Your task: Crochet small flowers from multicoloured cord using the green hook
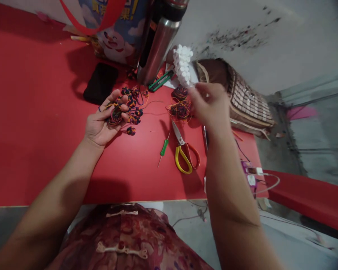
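Observation:
My left hand [103,122] lies palm up on the red table [30,131], fingers loosely curled around a bundle of multicoloured knotted cords [116,114]. More small knots [133,110] lie by its fingertips. My right hand [211,105] is raised over the table, its fingers pinched on a white bumpy block [183,64] held upright. Beneath that hand sit two coils of multicoloured cord [180,107].
Yellow-and-red-handled scissors [184,150] and a green-handled awl [163,148] lie near the front edge. A steel thermos [157,41], a printed bag [116,30], a black pouch [100,83] and a green cutter [160,80] stand at the back. A woven cushion [245,99] sits right.

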A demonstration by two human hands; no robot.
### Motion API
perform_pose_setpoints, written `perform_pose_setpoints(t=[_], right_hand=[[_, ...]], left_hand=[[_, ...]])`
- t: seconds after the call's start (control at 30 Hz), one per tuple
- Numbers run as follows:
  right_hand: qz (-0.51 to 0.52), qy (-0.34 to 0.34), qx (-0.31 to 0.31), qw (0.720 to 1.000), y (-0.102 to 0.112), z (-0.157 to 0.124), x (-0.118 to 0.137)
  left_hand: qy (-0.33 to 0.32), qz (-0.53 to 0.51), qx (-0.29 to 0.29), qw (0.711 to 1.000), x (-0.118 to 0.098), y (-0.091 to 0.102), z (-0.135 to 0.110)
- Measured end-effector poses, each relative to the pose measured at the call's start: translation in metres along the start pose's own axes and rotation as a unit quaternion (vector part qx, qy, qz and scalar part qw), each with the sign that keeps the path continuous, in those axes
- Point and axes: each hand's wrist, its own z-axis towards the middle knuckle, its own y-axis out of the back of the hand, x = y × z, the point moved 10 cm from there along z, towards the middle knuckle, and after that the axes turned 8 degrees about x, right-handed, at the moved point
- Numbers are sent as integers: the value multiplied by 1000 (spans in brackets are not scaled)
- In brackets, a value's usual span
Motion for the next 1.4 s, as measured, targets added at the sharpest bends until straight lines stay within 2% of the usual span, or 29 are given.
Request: perform_pose_setpoints(t=[0.03, 0.1, 0.17, 0.2, 0.27, 0.3, 0.37, 0.43, 0.5, 0.63, 0.7, 0.83, 0.93, 1.0, 1.03, 1.07, 1.13, 1.2, 1.23, 1.27, 1.33, 1.4], right_hand=[[41, 6, 6, 999, -17, -10, 16], [162, -25, 123, 979, -75, -29, 40], [273, -53, 252, 927, -131, -49, 60], [317, -55, 304, 897, -152, -58, 68], [363, -62, 370, 853, -175, -68, 75], [367, -67, 380, 846, -178, -70, 74], [347, -74, 355, 865, -166, -65, 64], [314, -65, 287, 903, -137, -57, 55], [299, -53, 230, 925, -107, -52, 52], [327, -26, 147, 933, -54, -40, 56], [336, -19, 83, 938, -25, -29, 50], [277, -64, -87, 955, 37, -10, 2], [197, -106, -218, 950, 79, -11, -36], [142, -116, -263, 947, 92, -14, -44], [122, -118, -255, 952, 89, -14, -43], [108, -116, -231, 960, 82, -13, -39], [104, -114, -141, 978, 50, -13, -24], [124, -94, -53, 986, 8, -18, -2], [161, -73, 31, 984, -25, -22, 12], [206, -59, 117, 970, -59, -29, 25], [295, -57, 267, 916, -123, -51, 47], [353, -67, 358, 862, -167, -72, 60]], left_hand=[[2, -1, 3, 1000, 2, -2, 0], [5, -2, 8, 1000, 4, -5, -1], [7, -1, 11, 1000, 6, -8, -2], [11, 0, 14, 1000, 7, -9, -3], [15, -2, 20, 1000, 7, -10, -3], [14, -6, 22, 1000, 7, -10, -2], [7, -13, 18, 1000, 4, -7, -1], [1, -19, 12, 1000, 2, -4, 0], [5, -23, 14, 1000, 1, -4, 1], [8, -17, 22, 1000, 1, -7, 2], [2, -9, 17, 1000, -1, -6, 2], [-14, 3, 4, 1000, -7, -3, 2], [-22, -7, 2, 1000, -12, -7, 0], [-25, -31, 16, 999, -15, -14, -1], [-26, -41, 24, 999, -15, -17, -2], [-26, -49, 30, 998, -15, -19, -3], [-22, -50, 33, 998, -13, -19, -3], [-13, -37, 29, 999, -8, -15, -1], [-8, -25, 26, 999, -5, -13, -1], [-4, -13, 24, 1000, -3, -11, 0], [4, 1, 25, 1000, 1, -9, 0], [12, 8, 25, 1000, 1, -10, -1]])
